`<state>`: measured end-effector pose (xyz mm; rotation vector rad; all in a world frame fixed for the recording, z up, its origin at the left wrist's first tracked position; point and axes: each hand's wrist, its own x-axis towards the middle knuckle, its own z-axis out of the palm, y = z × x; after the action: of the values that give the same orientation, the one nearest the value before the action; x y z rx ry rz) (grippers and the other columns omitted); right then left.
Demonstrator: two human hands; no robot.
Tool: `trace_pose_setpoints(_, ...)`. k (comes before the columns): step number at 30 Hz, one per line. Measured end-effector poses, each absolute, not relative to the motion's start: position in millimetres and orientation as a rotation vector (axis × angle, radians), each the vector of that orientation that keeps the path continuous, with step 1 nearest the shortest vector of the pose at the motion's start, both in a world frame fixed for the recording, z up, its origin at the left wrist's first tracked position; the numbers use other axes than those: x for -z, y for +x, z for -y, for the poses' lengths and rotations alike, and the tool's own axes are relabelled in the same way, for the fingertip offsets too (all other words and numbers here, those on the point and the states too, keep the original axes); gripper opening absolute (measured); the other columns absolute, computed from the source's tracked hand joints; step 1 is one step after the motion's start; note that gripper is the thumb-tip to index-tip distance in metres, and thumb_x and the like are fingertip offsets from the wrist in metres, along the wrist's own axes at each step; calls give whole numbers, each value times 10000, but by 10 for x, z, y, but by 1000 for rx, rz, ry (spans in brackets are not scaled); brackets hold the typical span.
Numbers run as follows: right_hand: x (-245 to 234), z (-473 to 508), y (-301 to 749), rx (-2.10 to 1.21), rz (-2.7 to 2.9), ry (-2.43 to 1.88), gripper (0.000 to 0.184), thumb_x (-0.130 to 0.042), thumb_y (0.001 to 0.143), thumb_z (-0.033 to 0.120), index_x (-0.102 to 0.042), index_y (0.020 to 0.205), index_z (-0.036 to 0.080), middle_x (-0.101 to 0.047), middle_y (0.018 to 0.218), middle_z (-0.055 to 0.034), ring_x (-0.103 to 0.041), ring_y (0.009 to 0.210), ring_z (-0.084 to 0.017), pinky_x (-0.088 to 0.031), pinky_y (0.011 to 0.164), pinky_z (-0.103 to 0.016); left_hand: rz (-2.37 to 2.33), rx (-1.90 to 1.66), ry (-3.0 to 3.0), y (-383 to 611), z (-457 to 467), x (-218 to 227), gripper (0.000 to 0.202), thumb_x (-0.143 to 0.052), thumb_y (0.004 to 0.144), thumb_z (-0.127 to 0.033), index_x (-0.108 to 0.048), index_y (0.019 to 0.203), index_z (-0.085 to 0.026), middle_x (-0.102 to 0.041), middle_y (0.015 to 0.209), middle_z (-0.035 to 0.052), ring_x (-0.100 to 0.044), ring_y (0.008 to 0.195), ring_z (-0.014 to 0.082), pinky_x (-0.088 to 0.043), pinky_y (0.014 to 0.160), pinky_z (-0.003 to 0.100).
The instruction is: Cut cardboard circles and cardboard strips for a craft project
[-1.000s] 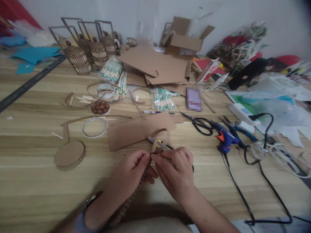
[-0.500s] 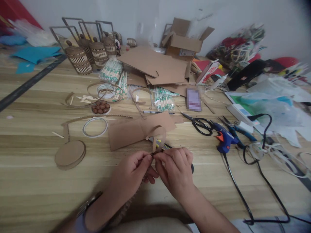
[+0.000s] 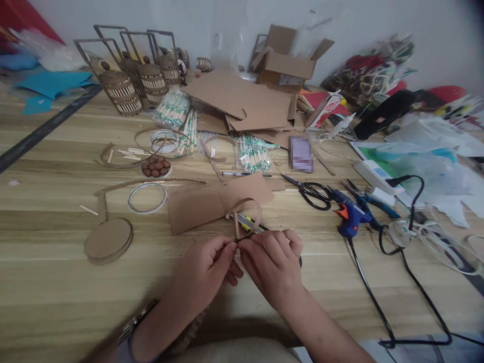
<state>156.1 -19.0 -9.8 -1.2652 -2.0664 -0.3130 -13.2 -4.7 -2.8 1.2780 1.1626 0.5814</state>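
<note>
Close together at the front middle of the table, my left hand [image 3: 210, 262] and my right hand [image 3: 273, 259] both pinch a narrow cardboard strip [image 3: 260, 214]. The strip's far end curls in a loop above my fingers, and more of it trails below my left wrist. The pinched spot itself is mostly covered by my fingertips. Just beyond the hands lies a utility knife [image 3: 247, 222], partly hidden by the strip and my right hand. Behind it rests a flat cardboard piece [image 3: 196, 206]. Stacked cardboard discs [image 3: 109, 239] sit to the left of my hands.
To the right lie black-handled scissors [image 3: 315, 195], a blue glue gun [image 3: 351, 217] with a trailing cord, and pliers [image 3: 372, 201]. A tape roll [image 3: 147, 198] and a bowl of brown balls [image 3: 156, 166] stand left. Lantern-like stick models [image 3: 121, 93] and a cardboard box [image 3: 285, 68] are behind.
The strip's looped end has shifted slightly to the right and stands more open. Both hands keep their pinch in nearly the same place.
</note>
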Motion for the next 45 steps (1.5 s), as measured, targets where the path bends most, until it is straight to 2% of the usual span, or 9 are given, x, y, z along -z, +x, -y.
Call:
trace_pose_setpoints(9,113,178,1543,289,1987,-1280,148,-555,951,132,-548,851,241,-624,767,11,-565,748,-174,-365,791,-372,-1131,-598,1290,-108,39,0,376,-458,957,-514,-629,798,-219,-729,674,23,-701,596,188,-528,579,275)
trace_pose_setpoints(15,103,167,1596,34,1875,-1319,35,-580,946,213,-577,929,243,-676,823,2,-625,777,-186,-433,753,-359,-1161,-640,1200,-116,44,-37,327,-504,925,-511,-623,834,-221,-733,685,21,-705,617,191,-521,575,268)
trace_pose_setpoints(17,93,155,1607,-66,1850,-1323,55,-614,934,257,-612,987,241,-712,914,-28,-659,849,-207,-481,754,-361,-1169,-655,1251,-126,46,-38,309,-511,932,-481,-631,819,-220,-735,713,20,-710,657,190,-524,616,271)
trace_pose_setpoints(19,76,148,1614,-169,1839,-1278,94,-634,935,248,-641,1028,250,-729,1007,-43,-686,932,-212,-524,773,-353,-1151,-664,1301,-135,47,-30,302,-511,943,-452,-639,805,-217,-726,719,17,-709,684,188,-523,647,272)
trace_pose_setpoints(22,49,152,1613,-273,1828,-1197,104,-642,940,177,-651,982,272,-750,986,-6,-711,924,-186,-546,780,-326,-1117,-692,1305,-145,49,-13,297,-530,952,-456,-674,872,-208,-734,772,18,-709,719,185,-529,668,270)
trace_pose_setpoints(26,29,169,1600,-320,1771,-1190,135,-642,934,143,-645,959,276,-778,956,19,-721,875,-174,-540,786,-332,-1063,-758,1235,-143,31,0,316,-661,885,-488,-712,1017,-206,-776,963,42,-726,871,208,-561,756,279)
trace_pose_setpoints(29,30,177,1598,-308,1772,-1174,169,-631,935,125,-653,990,283,-786,954,21,-721,860,-173,-528,781,-341,-1035,-759,1190,-130,2,8,318,-680,860,-443,-727,1067,-205,-786,1005,47,-729,926,221,-571,803,296)
trace_pose_setpoints(37,58,198,1573,-172,1844,-1111,167,-625,939,107,-656,960,270,-802,944,23,-738,865,-180,-461,847,-373,-1052,-726,1149,-101,13,28,302,-615,894,-406,-734,1074,-195,-780,938,39,-724,823,194,-569,752,280)
trace_pose_setpoints(45,103,242,1545,-100,1881,-1159,170,-594,959,101,-633,1010,258,-800,1063,-4,-724,1015,-201,-403,932,-401,-1102,-719,1262,-98,34,29,279,-554,924,-376,-743,1037,-204,-773,875,28,-719,807,189,-547,724,268)
